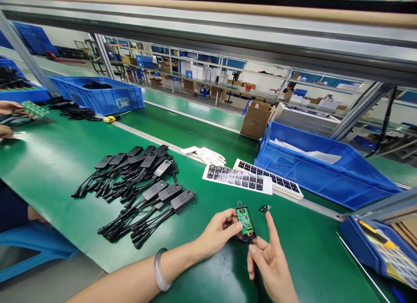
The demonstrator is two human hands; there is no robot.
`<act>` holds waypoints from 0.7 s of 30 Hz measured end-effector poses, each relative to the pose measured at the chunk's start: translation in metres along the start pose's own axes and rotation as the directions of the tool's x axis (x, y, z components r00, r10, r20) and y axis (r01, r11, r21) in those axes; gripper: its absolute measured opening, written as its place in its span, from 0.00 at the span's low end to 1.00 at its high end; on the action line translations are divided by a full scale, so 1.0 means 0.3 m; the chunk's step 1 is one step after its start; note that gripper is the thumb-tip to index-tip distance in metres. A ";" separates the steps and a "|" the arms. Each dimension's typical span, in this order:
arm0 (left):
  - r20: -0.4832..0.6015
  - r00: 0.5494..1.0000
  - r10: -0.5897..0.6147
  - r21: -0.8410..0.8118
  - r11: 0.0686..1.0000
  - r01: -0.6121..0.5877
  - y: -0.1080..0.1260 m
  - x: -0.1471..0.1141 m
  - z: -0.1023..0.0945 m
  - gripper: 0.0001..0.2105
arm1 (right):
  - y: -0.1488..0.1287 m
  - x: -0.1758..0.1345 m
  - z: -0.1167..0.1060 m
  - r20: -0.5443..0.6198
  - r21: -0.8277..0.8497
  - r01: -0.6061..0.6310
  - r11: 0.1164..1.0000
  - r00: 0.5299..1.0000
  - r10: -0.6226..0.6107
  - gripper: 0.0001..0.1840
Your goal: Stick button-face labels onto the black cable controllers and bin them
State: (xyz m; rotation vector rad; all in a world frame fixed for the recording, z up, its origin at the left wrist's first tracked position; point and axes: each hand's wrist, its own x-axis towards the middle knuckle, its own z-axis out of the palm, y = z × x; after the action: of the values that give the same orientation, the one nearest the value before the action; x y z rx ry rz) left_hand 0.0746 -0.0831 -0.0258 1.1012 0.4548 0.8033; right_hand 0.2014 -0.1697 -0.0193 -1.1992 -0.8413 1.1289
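A: Where is the open black plastic case with the green circuit board (246, 222)?

B: On my feed: above the glossy green tabletop (208, 207), grasped in the left hand (224, 227). Thumb over one side, fingers curled round the edge; board faces up, I judge to leave its face clear.

A: Right hand (269, 255)?

B: Half open. Index finger extended to a small flat dark piece (264, 208); stuck on or not, I can't tell. Thumb by the case's lower end; grip unclear.

A: Surroundings?

B: White sheets of dark printed labels (239, 178) lie just beyond, probably for easy reach. Black plastic cabled units (155, 190) heap leftward, apart.
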 end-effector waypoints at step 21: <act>-0.094 0.981 -0.169 -0.133 0.979 0.156 -0.026 0.004 0.001 0.31 | 0.039 -0.008 -0.031 0.084 -0.565 0.300 0.769 0.948 -0.308 0.33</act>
State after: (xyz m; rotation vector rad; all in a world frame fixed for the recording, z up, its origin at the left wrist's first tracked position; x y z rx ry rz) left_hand 0.0783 -0.0843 -0.0327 0.8958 0.5674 0.7369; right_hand 0.2069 -0.1747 -0.0325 -1.4837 -1.3759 0.6045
